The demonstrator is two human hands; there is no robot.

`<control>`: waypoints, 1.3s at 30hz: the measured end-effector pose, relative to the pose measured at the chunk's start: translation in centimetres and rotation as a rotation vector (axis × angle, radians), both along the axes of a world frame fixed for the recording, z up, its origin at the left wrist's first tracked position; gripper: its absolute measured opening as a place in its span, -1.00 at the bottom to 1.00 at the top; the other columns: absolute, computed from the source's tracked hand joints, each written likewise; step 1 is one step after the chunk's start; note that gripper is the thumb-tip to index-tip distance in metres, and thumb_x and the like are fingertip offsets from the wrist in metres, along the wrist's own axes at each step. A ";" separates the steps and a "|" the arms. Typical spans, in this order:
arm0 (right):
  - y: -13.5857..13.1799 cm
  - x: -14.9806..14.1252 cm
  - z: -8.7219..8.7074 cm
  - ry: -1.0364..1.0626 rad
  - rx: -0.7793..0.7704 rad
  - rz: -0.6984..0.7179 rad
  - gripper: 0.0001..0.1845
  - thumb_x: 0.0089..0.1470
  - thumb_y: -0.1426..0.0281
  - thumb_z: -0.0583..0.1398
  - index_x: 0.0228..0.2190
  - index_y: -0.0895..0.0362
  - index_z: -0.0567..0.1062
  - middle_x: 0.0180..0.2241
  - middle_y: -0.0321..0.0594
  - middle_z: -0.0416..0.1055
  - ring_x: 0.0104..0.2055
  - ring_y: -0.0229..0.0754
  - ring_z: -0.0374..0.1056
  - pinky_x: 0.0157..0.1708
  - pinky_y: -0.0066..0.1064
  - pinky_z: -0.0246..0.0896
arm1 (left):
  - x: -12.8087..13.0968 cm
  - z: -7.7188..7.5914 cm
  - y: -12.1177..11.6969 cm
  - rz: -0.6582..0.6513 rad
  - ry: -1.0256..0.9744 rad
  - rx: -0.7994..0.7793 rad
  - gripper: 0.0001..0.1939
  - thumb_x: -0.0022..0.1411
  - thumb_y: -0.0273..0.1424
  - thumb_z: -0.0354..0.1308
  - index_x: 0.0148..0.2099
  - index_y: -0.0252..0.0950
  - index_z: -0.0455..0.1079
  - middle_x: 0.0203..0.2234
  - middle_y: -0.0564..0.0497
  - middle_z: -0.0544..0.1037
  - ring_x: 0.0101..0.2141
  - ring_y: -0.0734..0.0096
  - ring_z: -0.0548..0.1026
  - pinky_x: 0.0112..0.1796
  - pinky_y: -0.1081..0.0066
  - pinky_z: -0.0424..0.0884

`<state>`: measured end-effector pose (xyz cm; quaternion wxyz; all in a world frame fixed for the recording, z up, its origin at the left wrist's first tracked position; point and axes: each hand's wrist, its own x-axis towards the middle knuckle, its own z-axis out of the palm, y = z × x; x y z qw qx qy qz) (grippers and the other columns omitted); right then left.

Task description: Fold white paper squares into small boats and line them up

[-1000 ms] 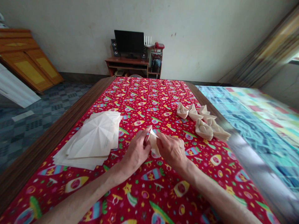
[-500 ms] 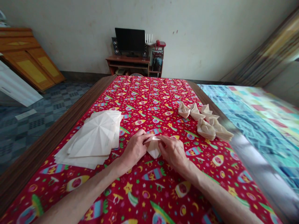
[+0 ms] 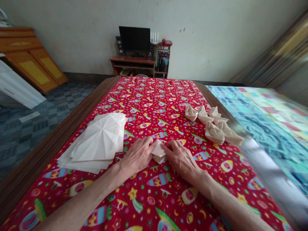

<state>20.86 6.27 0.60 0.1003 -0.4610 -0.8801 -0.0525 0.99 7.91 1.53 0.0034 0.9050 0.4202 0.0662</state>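
Note:
A small folded cream paper piece (image 3: pixel 158 151) lies on the red patterned tablecloth (image 3: pixel 154 96) in front of me. My left hand (image 3: pixel 137 156) lies over its left side with the fingers pressing down on it. My right hand (image 3: pixel 180 158) holds down its right side, fingers stretched toward the paper. Most of the piece is hidden between the two hands. A stack of creased cream paper sheets (image 3: pixel 98 141) lies to the left of my left hand. Several finished folded paper shapes (image 3: pixel 213 123) sit in a cluster at the right of the table.
The table's wooden edge (image 3: pixel 55 138) runs along the left, with tiled floor beyond. A bed with a blue patterned cover (image 3: pixel 260 118) adjoins the right side. At the far wall stands a low desk (image 3: pixel 132 62) with a monitor (image 3: pixel 134 38) and speakers; a wooden cabinet (image 3: pixel 31 61) is at far left.
The folded paper was lifted and pinched upright between both hands; now it has been lowered and is pressed flat on the cloth by both hands.

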 end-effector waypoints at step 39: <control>-0.9 1.2 -0.7 0.331 -0.005 0.148 -0.82 0.20 0.43 0.05 -0.19 0.18 0.41 -0.31 -0.15 0.42 -0.27 -0.18 0.27 -0.22 -0.31 0.16 | -1.3 -1.0 -1.7 -0.124 -0.197 0.177 -0.83 0.33 -0.46 -0.03 -0.22 -0.31 0.39 -0.35 0.01 0.45 -0.30 0.37 0.39 -0.28 0.35 0.34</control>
